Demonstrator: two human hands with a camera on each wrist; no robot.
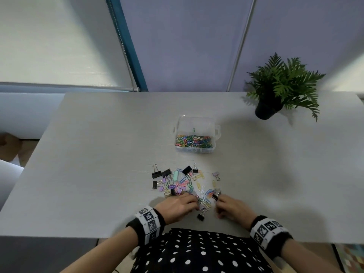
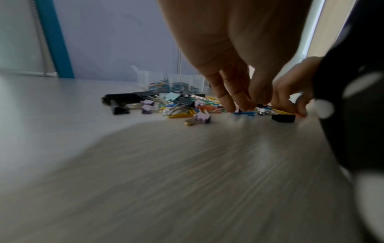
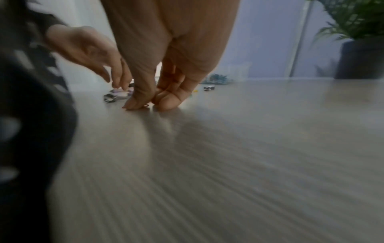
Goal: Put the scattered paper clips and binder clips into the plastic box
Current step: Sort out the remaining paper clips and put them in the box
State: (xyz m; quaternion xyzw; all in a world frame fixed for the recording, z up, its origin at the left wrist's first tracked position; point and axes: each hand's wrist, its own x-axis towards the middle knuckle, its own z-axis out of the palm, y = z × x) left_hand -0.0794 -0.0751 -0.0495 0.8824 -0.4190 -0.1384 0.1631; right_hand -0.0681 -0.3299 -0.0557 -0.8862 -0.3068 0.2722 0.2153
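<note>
The clear plastic box [image 1: 196, 134] held coloured wire paper clips; nearer than it lay the scattered pile [image 1: 183, 182]. Left hand [image 1: 178, 206] and right hand [image 1: 232, 208] fingered clips there, grips too blurred to tell.

The bench [image 1: 98, 154] has a pale matt top with a fine, straight wood-like grain, lightly sheened where light falls. The plastic box [image 1: 197, 125] is clear, smooth and glossy. The paper clips [image 1: 194, 141] inside it look like wire with a coloured, shiny coat. Among the scattered pile, the binder clips [image 1: 156, 174] have matt black or pastel bodies and bright metal wire handles. The plant pot [image 1: 265, 111] is dark and matt. The wristbands [image 1: 149, 223] are black knitted cloth with printed white panels.
</note>
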